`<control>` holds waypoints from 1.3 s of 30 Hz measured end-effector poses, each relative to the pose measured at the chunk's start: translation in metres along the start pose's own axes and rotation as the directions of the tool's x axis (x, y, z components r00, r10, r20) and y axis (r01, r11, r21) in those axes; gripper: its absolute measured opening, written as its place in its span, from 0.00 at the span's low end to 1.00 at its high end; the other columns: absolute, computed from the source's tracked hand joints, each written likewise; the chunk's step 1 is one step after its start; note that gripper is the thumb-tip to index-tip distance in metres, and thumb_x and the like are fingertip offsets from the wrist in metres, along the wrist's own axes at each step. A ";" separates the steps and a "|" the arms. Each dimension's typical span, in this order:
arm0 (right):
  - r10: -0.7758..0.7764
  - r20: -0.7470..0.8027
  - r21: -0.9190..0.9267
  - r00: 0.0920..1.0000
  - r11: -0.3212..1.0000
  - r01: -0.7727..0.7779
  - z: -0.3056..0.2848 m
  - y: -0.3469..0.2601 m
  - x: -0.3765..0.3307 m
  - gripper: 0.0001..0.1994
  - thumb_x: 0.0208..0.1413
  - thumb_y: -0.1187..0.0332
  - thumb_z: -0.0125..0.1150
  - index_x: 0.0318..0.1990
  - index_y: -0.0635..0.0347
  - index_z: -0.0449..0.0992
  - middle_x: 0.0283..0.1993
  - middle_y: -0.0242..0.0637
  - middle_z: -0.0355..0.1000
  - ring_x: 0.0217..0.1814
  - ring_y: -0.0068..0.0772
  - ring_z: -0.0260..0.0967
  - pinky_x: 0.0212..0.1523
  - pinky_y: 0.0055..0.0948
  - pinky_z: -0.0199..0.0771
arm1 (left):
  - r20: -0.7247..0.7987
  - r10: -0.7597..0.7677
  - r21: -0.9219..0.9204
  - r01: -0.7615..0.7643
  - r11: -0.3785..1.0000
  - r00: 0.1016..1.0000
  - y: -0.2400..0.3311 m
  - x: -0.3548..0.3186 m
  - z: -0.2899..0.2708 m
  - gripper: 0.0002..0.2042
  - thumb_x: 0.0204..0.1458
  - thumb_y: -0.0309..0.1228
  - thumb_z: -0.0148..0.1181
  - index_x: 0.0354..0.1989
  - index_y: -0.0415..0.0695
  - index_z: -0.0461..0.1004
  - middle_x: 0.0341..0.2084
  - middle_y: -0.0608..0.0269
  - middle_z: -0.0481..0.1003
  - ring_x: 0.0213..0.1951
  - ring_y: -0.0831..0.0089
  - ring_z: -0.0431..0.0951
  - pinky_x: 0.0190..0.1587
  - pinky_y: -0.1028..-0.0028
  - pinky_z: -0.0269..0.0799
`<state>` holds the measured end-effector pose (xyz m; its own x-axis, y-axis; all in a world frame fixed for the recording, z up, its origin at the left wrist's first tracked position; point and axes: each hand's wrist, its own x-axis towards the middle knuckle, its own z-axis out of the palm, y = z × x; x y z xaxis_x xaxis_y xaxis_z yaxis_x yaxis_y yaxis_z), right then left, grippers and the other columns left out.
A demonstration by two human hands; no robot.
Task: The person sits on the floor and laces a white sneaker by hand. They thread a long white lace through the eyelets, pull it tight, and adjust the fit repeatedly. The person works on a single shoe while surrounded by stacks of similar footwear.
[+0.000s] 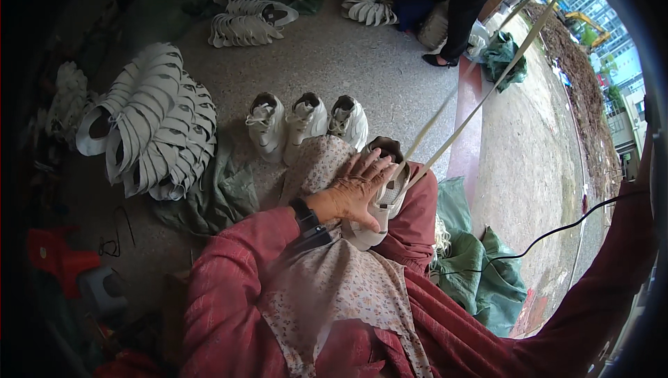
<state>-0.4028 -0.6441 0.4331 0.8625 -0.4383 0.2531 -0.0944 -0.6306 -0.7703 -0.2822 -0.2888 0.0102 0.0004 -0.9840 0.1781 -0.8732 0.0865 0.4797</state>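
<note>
My left hand (355, 190) lies spread over a white shoe (385, 205) resting on my lap, on a floral apron (341, 287), and holds it down. A black band sits on that wrist. Two long white laces (487, 93) run taut from the shoe up toward the top right edge. My right arm in a red sleeve (626, 253) reaches up along the right rim; its hand is out of the picture. Three finished white shoes (306, 119) stand in a row on the floor just beyond my knees.
Fanned stacks of white shoe uppers lie at the left (153, 124) and farther back (240, 27). Green sacks (480, 267) lie at my right, with a black cable (557, 230) across them. Another person in black (466, 2) stands at the back. A red stool (56, 253) is at the left.
</note>
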 end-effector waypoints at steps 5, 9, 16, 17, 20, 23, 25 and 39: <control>-0.078 -0.015 -0.096 0.997 0.992 0.076 -0.007 -0.015 -0.008 0.23 0.68 0.55 0.53 0.60 0.65 0.70 0.33 0.23 0.66 0.22 0.10 0.60 0.20 0.14 0.60 | -0.304 0.122 -0.272 -0.209 0.940 0.945 -0.003 -0.011 -0.007 0.40 0.36 0.45 0.77 0.59 0.46 0.68 0.58 0.55 0.64 0.64 0.51 0.62 0.66 0.56 0.59; -0.163 -0.010 -0.107 0.987 0.981 0.161 0.011 -0.018 -0.005 0.22 0.68 0.55 0.53 0.60 0.64 0.70 0.33 0.23 0.66 0.22 0.10 0.61 0.20 0.14 0.60 | -0.319 0.214 -0.082 -0.252 0.964 0.923 -0.003 -0.015 0.003 0.18 0.44 0.32 0.72 0.44 0.49 0.76 0.43 0.63 0.72 0.48 0.59 0.73 0.56 0.62 0.67; 0.136 0.287 -0.001 0.948 0.990 -0.142 0.190 0.146 -0.099 0.10 0.66 0.70 0.49 0.45 0.60 0.78 0.25 0.27 0.66 0.18 0.15 0.63 0.17 0.20 0.65 | -0.316 0.342 0.055 -0.343 0.938 0.885 0.001 -0.003 -0.006 0.08 0.46 0.30 0.67 0.36 0.47 0.78 0.36 0.66 0.74 0.43 0.64 0.75 0.52 0.64 0.69; 0.255 0.317 0.033 0.913 0.960 -0.280 0.222 0.158 -0.116 0.09 0.66 0.72 0.49 0.45 0.60 0.77 0.24 0.28 0.65 0.18 0.16 0.63 0.17 0.20 0.65 | -0.311 0.355 0.066 -0.353 0.933 0.882 0.002 -0.003 -0.006 0.08 0.46 0.30 0.67 0.35 0.47 0.78 0.36 0.66 0.74 0.43 0.64 0.75 0.52 0.63 0.69; 0.106 0.282 -0.157 0.954 0.986 -0.064 0.296 0.204 -0.159 0.08 0.65 0.70 0.51 0.44 0.61 0.76 0.26 0.38 0.71 0.24 0.33 0.72 0.27 0.36 0.72 | -0.250 0.353 0.117 -0.333 0.935 0.902 0.003 -0.002 -0.003 0.08 0.45 0.30 0.66 0.34 0.45 0.78 0.36 0.65 0.74 0.43 0.65 0.75 0.51 0.63 0.70; 0.120 0.175 -0.331 0.977 0.942 -0.056 0.327 0.218 -0.176 0.07 0.62 0.67 0.53 0.40 0.60 0.73 0.34 0.52 0.75 0.38 0.60 0.74 0.37 0.49 0.72 | -0.185 0.374 0.142 -0.352 0.925 0.909 0.005 0.004 -0.009 0.07 0.46 0.31 0.65 0.32 0.45 0.77 0.33 0.64 0.73 0.41 0.65 0.75 0.50 0.64 0.69; 0.156 0.143 -0.397 0.977 0.914 -0.088 0.336 0.224 -0.178 0.06 0.61 0.68 0.53 0.41 0.59 0.72 0.35 0.51 0.75 0.38 0.59 0.74 0.36 0.49 0.73 | -0.108 0.373 0.154 -0.356 0.922 0.921 0.006 0.010 -0.015 0.07 0.47 0.32 0.64 0.32 0.45 0.76 0.32 0.64 0.72 0.40 0.65 0.74 0.50 0.64 0.69; 0.089 -0.082 -0.464 0.993 0.878 -0.117 0.364 0.240 -0.196 0.05 0.63 0.67 0.53 0.41 0.56 0.71 0.35 0.46 0.77 0.31 0.54 0.76 0.28 0.50 0.73 | -0.104 0.388 0.218 -0.359 0.907 0.916 0.004 0.006 -0.008 0.09 0.44 0.34 0.65 0.31 0.49 0.72 0.31 0.66 0.71 0.39 0.69 0.73 0.48 0.67 0.67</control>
<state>-0.4138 -0.4758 -0.0144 0.8070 -0.5437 0.2305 -0.4146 -0.7996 -0.4344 -0.2819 -0.2936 0.0202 -0.2873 -0.8514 0.4389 -0.8988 0.3981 0.1837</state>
